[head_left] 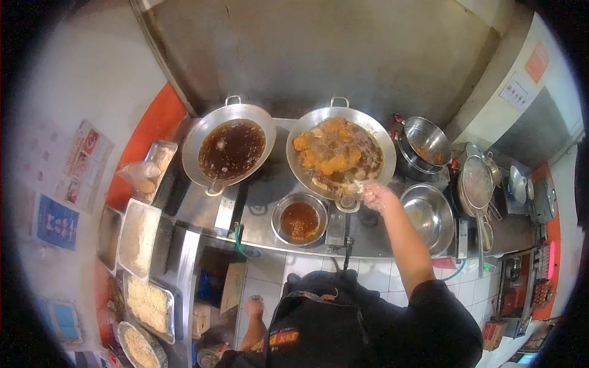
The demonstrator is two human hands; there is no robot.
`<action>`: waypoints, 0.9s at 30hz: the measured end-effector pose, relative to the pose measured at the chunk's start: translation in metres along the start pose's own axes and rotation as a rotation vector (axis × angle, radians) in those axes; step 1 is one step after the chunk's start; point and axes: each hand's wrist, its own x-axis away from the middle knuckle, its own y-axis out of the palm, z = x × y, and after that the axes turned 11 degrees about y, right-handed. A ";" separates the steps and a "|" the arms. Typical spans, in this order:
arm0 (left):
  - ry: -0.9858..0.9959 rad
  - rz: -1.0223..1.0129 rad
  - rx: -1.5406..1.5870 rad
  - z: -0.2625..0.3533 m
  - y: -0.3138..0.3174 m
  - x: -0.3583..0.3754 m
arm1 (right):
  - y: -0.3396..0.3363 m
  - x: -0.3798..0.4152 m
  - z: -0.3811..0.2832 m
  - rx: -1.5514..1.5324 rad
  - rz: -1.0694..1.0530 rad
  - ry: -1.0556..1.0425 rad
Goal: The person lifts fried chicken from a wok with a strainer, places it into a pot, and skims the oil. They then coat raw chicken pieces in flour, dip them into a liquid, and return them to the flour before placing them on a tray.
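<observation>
My right hand [377, 197], dusted with flour, reaches over the near rim of the right wok [299, 168], by its handle. Its fingers are closed on a pale flour-coated piece of food [358, 187] at the edge of the oil. Several golden-brown fried pieces [334, 162] float in that bubbling oil. My left hand [253, 305], also floury, hangs low beside my body, away from the stove; its fingers are too small and foreshortened to read. To the left stands a second wok [195, 144] of dark oil with small crumbs floating in it.
A metal bowl of reddish-brown liquid [300, 221] sits between the woks at the front edge. Right of my arm is a large steel bowl [429, 214], near stacked pots [423, 142] and strainers [476, 178]. Trays of flour [140, 236] and crumbly coating [147, 305] line the left.
</observation>
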 end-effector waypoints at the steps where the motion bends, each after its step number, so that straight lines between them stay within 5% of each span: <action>1: -0.004 0.002 -0.006 -0.006 0.003 0.004 | -0.002 -0.001 0.003 -0.005 -0.003 0.005; 4: 0.093 -0.078 0.165 -0.017 0.010 -0.001 | -0.002 -0.005 -0.006 -0.019 -0.018 0.077; 7: -0.111 -0.096 0.082 0.004 0.004 0.014 | 0.001 -0.014 0.004 -0.131 0.048 0.039; 9: 0.023 -0.141 -0.155 -0.007 0.009 0.007 | 0.003 -0.009 0.011 -0.132 0.054 0.026; 16: 0.060 -0.130 -0.191 -0.019 0.015 -0.004 | 0.027 0.032 0.014 -0.004 0.081 -0.003; 18: -0.050 -0.076 0.062 0.030 -0.004 0.015 | 0.025 0.039 0.017 -0.077 0.024 0.010; 27: -0.047 -0.135 0.120 0.013 0.003 0.007 | 0.047 0.071 0.027 -0.037 0.066 0.008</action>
